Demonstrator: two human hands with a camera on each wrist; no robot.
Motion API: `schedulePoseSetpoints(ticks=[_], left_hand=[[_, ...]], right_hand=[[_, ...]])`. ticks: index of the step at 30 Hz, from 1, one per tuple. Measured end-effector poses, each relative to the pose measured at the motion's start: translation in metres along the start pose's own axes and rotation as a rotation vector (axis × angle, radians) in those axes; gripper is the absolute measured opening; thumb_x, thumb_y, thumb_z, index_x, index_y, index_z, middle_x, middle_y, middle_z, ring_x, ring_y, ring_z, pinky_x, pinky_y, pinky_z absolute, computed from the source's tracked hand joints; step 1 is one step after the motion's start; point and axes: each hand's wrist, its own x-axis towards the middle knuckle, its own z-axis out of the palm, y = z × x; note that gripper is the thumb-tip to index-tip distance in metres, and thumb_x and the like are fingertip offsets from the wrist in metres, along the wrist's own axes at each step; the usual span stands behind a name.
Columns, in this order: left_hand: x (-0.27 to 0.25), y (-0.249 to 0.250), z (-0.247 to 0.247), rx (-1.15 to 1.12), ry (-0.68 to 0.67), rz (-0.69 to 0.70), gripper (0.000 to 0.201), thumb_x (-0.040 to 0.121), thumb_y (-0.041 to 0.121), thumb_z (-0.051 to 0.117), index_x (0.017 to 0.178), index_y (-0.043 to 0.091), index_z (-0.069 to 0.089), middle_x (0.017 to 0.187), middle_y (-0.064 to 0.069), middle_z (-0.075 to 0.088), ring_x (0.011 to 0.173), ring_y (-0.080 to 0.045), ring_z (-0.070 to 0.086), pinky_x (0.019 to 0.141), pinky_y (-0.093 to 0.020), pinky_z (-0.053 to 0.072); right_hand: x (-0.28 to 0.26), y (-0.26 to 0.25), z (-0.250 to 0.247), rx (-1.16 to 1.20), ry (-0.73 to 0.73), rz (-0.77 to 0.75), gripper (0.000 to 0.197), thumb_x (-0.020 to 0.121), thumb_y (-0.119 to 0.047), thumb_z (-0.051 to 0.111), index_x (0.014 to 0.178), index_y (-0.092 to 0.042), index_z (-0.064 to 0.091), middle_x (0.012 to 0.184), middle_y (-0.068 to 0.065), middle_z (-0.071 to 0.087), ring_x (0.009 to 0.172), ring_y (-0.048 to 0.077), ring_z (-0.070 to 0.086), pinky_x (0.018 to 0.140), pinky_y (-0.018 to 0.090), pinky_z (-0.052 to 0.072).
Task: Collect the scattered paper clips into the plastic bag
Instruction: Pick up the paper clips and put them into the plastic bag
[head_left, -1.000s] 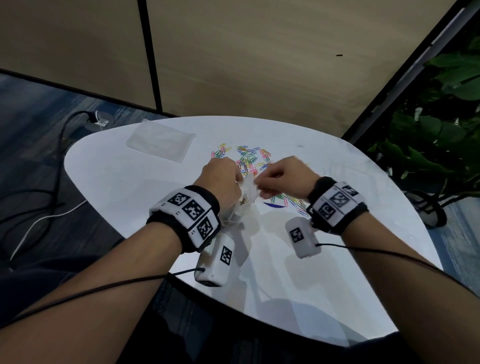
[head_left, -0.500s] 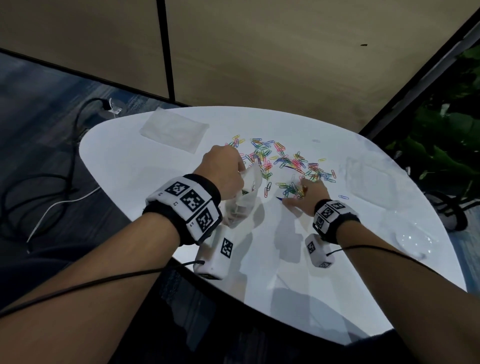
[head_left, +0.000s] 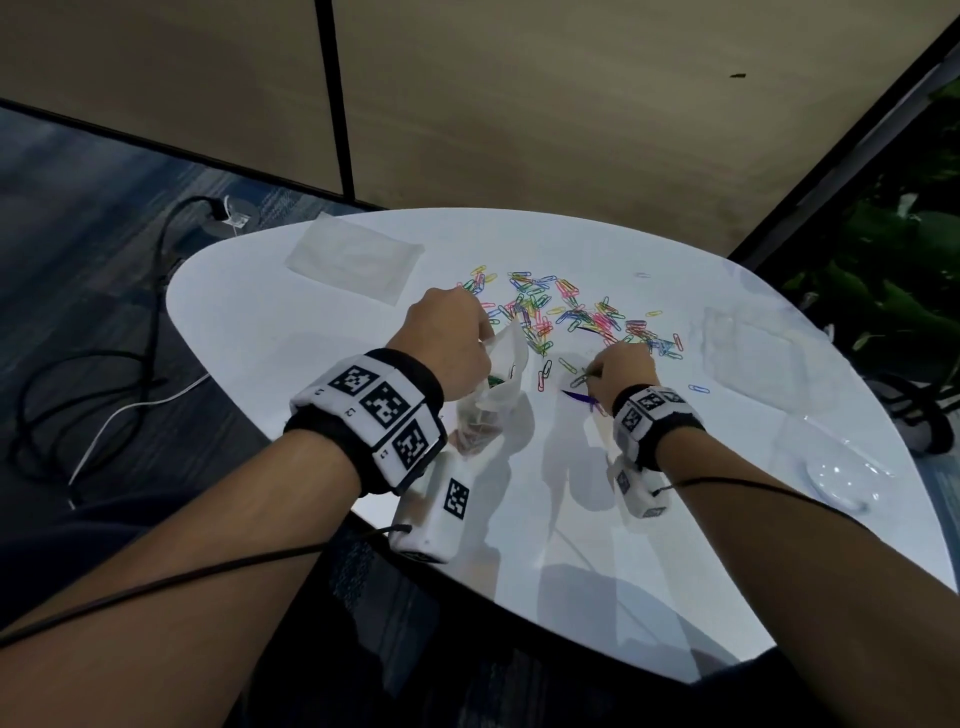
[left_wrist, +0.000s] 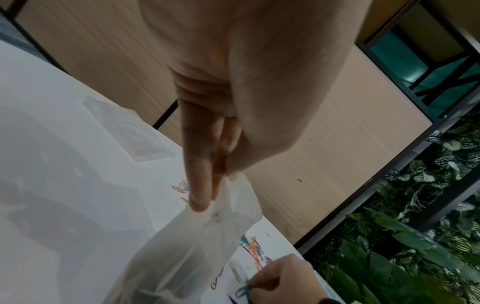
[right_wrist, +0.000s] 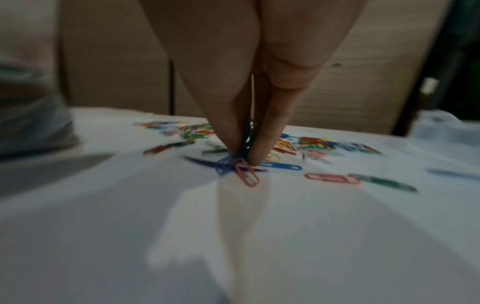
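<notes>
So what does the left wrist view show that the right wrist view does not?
Only the left wrist view shows the left hand pinching the rim of the translucent plastic bag. Only the right wrist view shows the thumb and fingertips gripping a small bunch of dark paper clips. Both show the right hand, the white table and the coloured scattered clips.

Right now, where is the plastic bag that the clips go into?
In the head view, the plastic bag hangs from the left hand, which pinches its top edge, left of the paper clips on the white table.
</notes>
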Motion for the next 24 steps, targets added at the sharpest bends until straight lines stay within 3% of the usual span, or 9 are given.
schedulePoseSetpoints(ticks=[3,5,9,11,13,15,18,20,24], left_hand=[[0.000,0.002,0.001,0.005,-0.005,0.002,0.028,0.088,0.000,0.053,0.104,0.010,0.073,0.102,-0.015,0.073,0.087,-0.034,0.072,0.084,-0.042,0.062],[0.000,0.005,0.002,0.018,-0.008,0.008,0.028,0.088,0.001,0.053,0.103,0.011,0.074,0.103,-0.014,0.073,0.087,-0.034,0.072,0.084,-0.041,0.062],[0.000,0.012,0.005,0.016,-0.015,0.006,0.029,0.089,0.001,0.054,0.107,0.013,0.074,0.109,-0.013,0.072,0.093,-0.034,0.072,0.087,-0.040,0.061],[-0.001,0.016,0.007,0.023,-0.021,0.016,0.029,0.088,-0.001,0.052,0.100,0.012,0.075,0.106,-0.015,0.073,0.092,-0.035,0.072,0.086,-0.041,0.061],[-0.001,0.020,0.010,0.030,-0.019,0.021,0.028,0.087,-0.003,0.050,0.091,0.012,0.074,0.101,-0.016,0.074,0.090,-0.036,0.073,0.083,-0.041,0.062],[-0.001,0.021,0.014,0.023,-0.003,0.011,0.028,0.088,-0.002,0.051,0.097,0.009,0.075,0.100,-0.013,0.074,0.091,-0.034,0.073,0.084,-0.040,0.062],[0.000,0.022,0.019,-0.008,0.015,-0.005,0.028,0.088,0.002,0.055,0.106,0.012,0.074,0.108,-0.013,0.072,0.095,-0.034,0.072,0.088,-0.041,0.061],[0.001,0.022,0.021,-0.024,0.020,-0.004,0.029,0.088,0.003,0.057,0.108,0.014,0.074,0.111,-0.014,0.072,0.096,-0.035,0.072,0.089,-0.042,0.060],[0.002,0.019,0.018,-0.046,0.029,-0.015,0.028,0.088,0.004,0.056,0.105,0.016,0.073,0.111,-0.014,0.072,0.097,-0.034,0.072,0.090,-0.041,0.060]], right_hand=[[0.000,0.023,-0.012,0.196,-0.058,0.099,0.017,0.084,-0.025,0.065,0.084,-0.014,0.077,0.094,0.000,0.077,0.090,0.016,0.071,0.063,0.019,0.052],[-0.004,0.037,-0.018,0.483,-0.189,0.154,0.017,0.089,-0.032,0.063,0.093,-0.017,0.071,0.102,-0.003,0.074,0.092,0.016,0.069,0.067,0.018,0.050],[-0.018,0.032,-0.037,1.418,-0.343,0.305,0.020,0.086,-0.003,0.071,0.104,0.004,0.069,0.103,0.016,0.073,0.078,0.017,0.075,0.060,0.018,0.058],[-0.036,0.018,-0.057,1.562,-0.468,0.249,0.018,0.086,0.000,0.069,0.103,0.004,0.072,0.098,0.013,0.075,0.085,0.016,0.075,0.066,0.017,0.058],[-0.049,0.005,-0.070,1.561,-0.568,0.112,0.016,0.091,-0.001,0.062,0.091,-0.001,0.078,0.095,0.008,0.076,0.088,0.012,0.074,0.072,0.015,0.057],[-0.061,-0.009,-0.078,1.472,-0.639,-0.001,0.024,0.094,0.000,0.058,0.084,-0.004,0.079,0.093,0.005,0.076,0.087,0.009,0.073,0.074,0.014,0.056],[-0.070,-0.028,-0.076,1.354,-0.656,-0.075,0.016,0.092,-0.002,0.061,0.101,0.006,0.072,0.101,0.015,0.074,0.090,0.016,0.073,0.075,0.016,0.057],[-0.071,-0.038,-0.076,1.284,-0.661,-0.109,0.025,0.092,-0.004,0.062,0.112,0.011,0.066,0.110,0.021,0.072,0.098,0.023,0.072,0.080,0.020,0.058],[-0.061,-0.035,-0.079,1.274,-0.656,-0.159,0.024,0.093,-0.005,0.061,0.114,0.006,0.067,0.111,0.020,0.072,0.103,0.026,0.071,0.082,0.022,0.058]])
